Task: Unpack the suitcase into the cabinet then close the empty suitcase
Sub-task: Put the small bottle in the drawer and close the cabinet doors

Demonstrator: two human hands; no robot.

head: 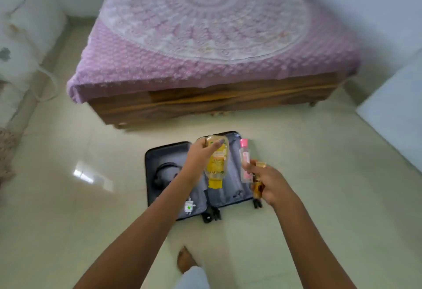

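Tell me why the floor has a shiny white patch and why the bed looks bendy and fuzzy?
Head view: the white patch is glare, light bouncing off the glossy floor; the bed bows because the wide-angle lens bends edges; everything is softly blurred, so the label on the yellow bottle in the left hand is hard to read.

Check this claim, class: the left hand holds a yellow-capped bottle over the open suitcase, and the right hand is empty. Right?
Not empty: the head view shows the right hand holding a pink-capped bottle and an amber bottle. The rest stands: left hand, yellow-capped bottle, suitcase.
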